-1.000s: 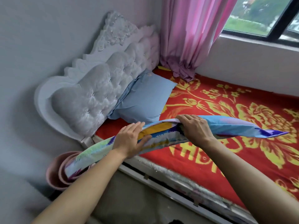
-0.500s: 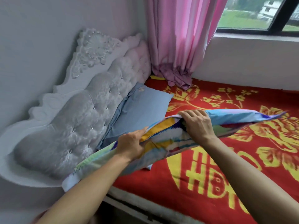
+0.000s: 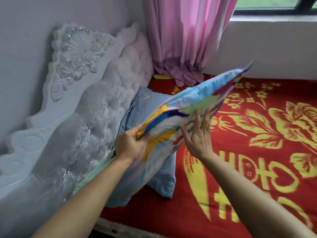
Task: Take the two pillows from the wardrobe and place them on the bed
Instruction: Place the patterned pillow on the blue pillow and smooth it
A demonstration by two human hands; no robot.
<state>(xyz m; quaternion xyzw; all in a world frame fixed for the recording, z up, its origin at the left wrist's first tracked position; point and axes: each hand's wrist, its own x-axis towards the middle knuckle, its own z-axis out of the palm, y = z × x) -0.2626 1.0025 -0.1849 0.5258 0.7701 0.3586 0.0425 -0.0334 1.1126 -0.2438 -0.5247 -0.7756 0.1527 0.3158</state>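
My left hand pinches the colourful pillow by its edge above the blue pillow on the bed; my right hand, open, props it; soft, light, floppy, best held along the seam.

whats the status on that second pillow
Left hand grips colourful pillow; right hand open against it. Pillow tilted over blue pillow, not yet down. Nothing blocking.

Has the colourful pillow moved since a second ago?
Yes. The colourful pillow has gone from the bed's edge in over the blue pillow, toward the headboard, its far end tipped up.
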